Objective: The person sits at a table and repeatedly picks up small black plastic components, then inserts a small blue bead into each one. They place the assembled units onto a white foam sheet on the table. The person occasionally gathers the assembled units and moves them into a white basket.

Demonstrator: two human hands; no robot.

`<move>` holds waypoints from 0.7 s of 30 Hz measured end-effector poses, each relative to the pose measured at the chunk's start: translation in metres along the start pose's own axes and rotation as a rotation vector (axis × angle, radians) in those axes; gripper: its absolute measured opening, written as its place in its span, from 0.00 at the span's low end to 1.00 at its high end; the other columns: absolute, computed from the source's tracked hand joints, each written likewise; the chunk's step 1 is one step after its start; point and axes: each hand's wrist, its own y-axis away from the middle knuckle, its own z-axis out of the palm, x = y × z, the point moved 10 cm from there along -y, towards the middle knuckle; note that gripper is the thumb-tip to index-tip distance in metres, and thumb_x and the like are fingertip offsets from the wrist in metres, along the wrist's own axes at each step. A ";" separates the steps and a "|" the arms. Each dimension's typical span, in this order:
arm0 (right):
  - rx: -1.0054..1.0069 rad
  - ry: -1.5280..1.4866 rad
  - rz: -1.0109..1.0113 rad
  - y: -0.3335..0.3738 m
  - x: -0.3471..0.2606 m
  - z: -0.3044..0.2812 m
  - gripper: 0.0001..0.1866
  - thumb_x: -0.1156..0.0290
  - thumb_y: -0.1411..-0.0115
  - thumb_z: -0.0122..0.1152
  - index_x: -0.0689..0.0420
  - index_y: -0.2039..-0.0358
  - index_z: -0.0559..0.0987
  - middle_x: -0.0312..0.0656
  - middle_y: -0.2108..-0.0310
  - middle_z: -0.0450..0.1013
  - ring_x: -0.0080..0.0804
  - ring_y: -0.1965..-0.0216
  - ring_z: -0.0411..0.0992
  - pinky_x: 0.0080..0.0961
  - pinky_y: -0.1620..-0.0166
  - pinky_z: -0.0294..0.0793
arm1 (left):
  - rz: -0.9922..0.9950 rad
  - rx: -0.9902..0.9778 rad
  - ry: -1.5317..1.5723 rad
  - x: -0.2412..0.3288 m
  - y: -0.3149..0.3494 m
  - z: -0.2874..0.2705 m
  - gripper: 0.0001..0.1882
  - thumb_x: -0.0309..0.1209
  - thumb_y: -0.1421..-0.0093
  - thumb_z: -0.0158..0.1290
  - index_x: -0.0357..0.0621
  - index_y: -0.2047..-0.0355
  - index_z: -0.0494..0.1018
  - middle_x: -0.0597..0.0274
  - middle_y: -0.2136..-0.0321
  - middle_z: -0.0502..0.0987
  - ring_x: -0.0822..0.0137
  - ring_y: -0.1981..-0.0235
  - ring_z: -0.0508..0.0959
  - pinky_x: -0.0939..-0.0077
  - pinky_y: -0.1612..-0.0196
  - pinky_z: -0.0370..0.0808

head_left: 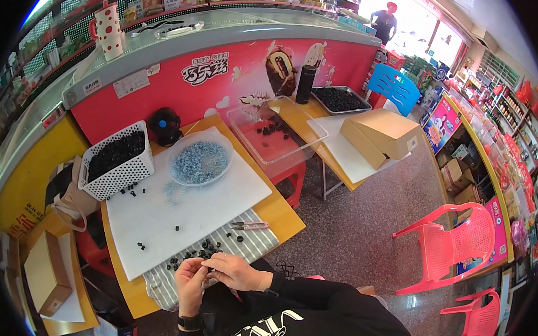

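Observation:
My left hand (pixel 190 282) and my right hand (pixel 235 271) meet at the front edge of the table, fingertips pinched together. What they hold between them is too small and covered to make out. Just beyond them, small black parts (pixel 209 247) lie loose on a striped cloth (pixel 258 233). Thread snips (pixel 251 226) with a pinkish handle rest on this cloth, to the right. Farther back on the white mat (pixel 145 216) stands a white bowl (pixel 230 160) full of small clear-blue pieces (pixel 197 162). Left of it, a white perforated basket (pixel 117 179) is heaped with black parts (pixel 118 152).
A small black fan (pixel 165 126) stands behind the bowl. To the right are a clear plastic bin (pixel 263 158), a cardboard box (pixel 377 137) and a tray (pixel 354 110) of black parts. Pink chairs (pixel 454 238) stand at right; a person (pixel 385 23) is far back.

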 end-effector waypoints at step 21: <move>-0.035 -0.126 0.252 -0.008 0.009 0.006 0.19 0.85 0.49 0.65 0.63 0.55 0.77 0.43 0.69 0.73 0.28 0.72 0.74 0.21 0.70 0.75 | -0.064 -0.014 0.288 -0.014 0.021 -0.003 0.12 0.23 0.37 0.54 0.37 0.52 0.76 0.60 0.61 0.80 0.74 0.65 0.79 0.81 0.65 0.75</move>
